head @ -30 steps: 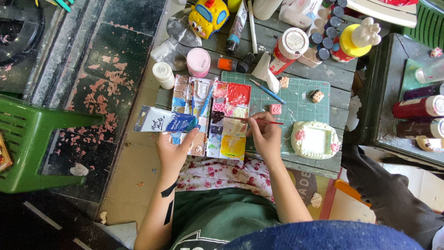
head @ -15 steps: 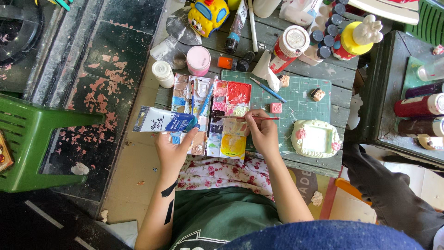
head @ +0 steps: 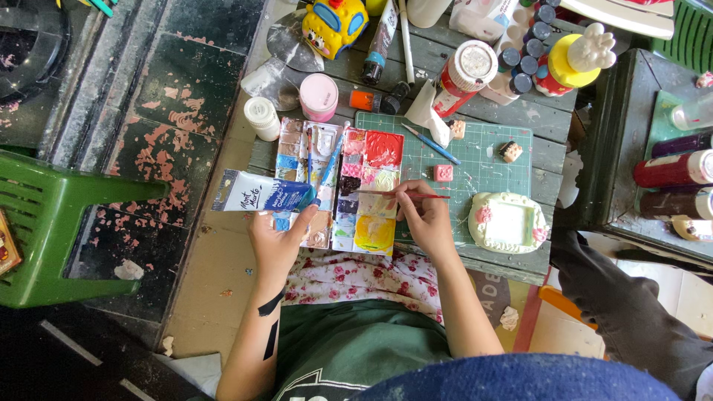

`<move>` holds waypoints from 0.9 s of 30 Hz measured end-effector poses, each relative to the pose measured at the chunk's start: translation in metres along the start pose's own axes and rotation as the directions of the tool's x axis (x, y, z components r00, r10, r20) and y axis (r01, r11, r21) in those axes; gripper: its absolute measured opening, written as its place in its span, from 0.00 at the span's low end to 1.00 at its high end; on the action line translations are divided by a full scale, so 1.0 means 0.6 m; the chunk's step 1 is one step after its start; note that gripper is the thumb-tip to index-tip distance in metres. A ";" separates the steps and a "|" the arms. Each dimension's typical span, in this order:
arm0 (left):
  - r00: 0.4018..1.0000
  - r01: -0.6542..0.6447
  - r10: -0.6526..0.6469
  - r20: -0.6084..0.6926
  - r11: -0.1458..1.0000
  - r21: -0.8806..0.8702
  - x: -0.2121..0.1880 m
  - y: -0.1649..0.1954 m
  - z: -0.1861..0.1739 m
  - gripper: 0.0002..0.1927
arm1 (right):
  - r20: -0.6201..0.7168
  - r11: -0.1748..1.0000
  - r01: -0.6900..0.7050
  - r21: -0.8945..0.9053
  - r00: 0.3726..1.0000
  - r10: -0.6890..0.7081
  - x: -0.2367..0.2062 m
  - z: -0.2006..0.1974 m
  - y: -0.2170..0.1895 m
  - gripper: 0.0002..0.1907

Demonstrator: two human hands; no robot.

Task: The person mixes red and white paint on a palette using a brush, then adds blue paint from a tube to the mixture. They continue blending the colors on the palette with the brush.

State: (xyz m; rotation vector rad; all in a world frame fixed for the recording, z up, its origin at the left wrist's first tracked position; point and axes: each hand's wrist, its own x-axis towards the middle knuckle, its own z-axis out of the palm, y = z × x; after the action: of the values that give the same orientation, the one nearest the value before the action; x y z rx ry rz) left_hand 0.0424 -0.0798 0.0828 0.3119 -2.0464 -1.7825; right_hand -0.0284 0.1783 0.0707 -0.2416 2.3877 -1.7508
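Note:
My left hand [head: 276, 239] holds a white and blue paint tube [head: 260, 196] lying sideways over the left edge of the open paint palette [head: 343, 187]. My right hand [head: 425, 215] grips a thin paintbrush [head: 394, 194] whose tip points left into the palette's wells. The palette has two hinged halves with red, pink, yellow and dark paint. It rests on a wooden table [head: 460, 89] in front of me.
A green cutting mat [head: 475, 160] carries a small pink piece [head: 443, 173], a blue brush [head: 432, 145] and a white frame with pink flowers [head: 508, 221]. Paint bottles, jars [head: 318, 96] and a yellow toy [head: 334, 24] crowd the far table. A green plastic stool [head: 52, 223] stands at left.
My right hand with the brush has shifted slightly left toward the palette. My left hand and the tube have stayed where they were.

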 end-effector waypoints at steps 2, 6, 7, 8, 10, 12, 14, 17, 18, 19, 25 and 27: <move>1.000 -0.020 0.020 -0.003 1.000 0.000 0.001 -0.001 0.001 0.13 | -0.017 1.000 -0.002 -0.008 1.000 0.001 -0.001 -0.001 -0.005 0.08; 1.000 -0.017 0.017 -0.006 1.000 0.018 0.000 -0.002 0.000 0.13 | -0.073 0.993 -0.111 -0.039 0.992 0.108 -0.007 -0.009 -0.007 0.08; 1.000 -0.023 0.023 -0.001 1.000 0.017 0.000 -0.003 0.000 0.13 | -0.092 0.997 -0.081 -0.005 0.993 0.080 -0.007 -0.011 -0.006 0.07; 1.000 -0.028 0.028 0.003 0.999 0.015 0.001 -0.003 0.000 0.13 | -0.112 0.998 -0.051 0.028 0.992 0.054 -0.007 -0.013 -0.005 0.07; 0.999 -0.035 0.035 0.007 0.999 0.017 0.002 -0.004 0.001 0.13 | -0.126 0.996 -0.001 0.087 0.992 0.012 -0.004 -0.013 -0.002 0.07; 0.999 -0.038 0.038 0.008 0.999 0.026 0.003 -0.004 0.001 0.13 | -0.112 0.990 0.033 0.140 0.994 -0.018 0.002 -0.008 0.000 0.07; 0.999 -0.051 0.051 0.004 0.998 0.024 0.005 -0.003 0.003 0.13 | -0.133 1.000 -0.007 0.026 0.991 0.011 0.008 0.000 -0.001 0.07; 0.999 -0.046 0.045 0.007 0.998 0.040 0.006 -0.002 0.001 0.13 | -0.126 1.000 -0.004 -0.014 0.992 0.002 0.013 0.014 -0.006 0.06; 0.999 -0.042 0.042 0.009 0.998 0.047 0.006 -0.002 0.001 0.13 | -0.118 1.000 0.010 -0.006 0.993 -0.011 0.015 0.017 -0.007 0.06; 0.999 -0.043 0.043 0.009 0.998 0.036 0.006 -0.002 0.000 0.13 | -0.107 1.000 -0.003 -0.011 0.994 0.002 0.015 0.020 -0.009 0.06; 1.000 -0.030 0.029 0.005 0.999 0.016 0.007 -0.002 0.001 0.13 | -0.003 0.988 -0.041 0.149 0.999 0.042 0.022 0.016 0.000 0.09; 0.999 -0.039 0.039 0.010 0.999 0.025 0.008 -0.002 0.002 0.13 | 0.023 0.987 -0.051 0.152 0.999 0.048 0.023 0.013 0.009 0.10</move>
State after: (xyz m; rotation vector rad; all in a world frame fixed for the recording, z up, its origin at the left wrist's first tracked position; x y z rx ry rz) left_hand 0.0377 -0.0809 0.0822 0.2693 -2.0689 -1.7403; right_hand -0.0400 0.1695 0.0628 -0.1758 2.2130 -1.8883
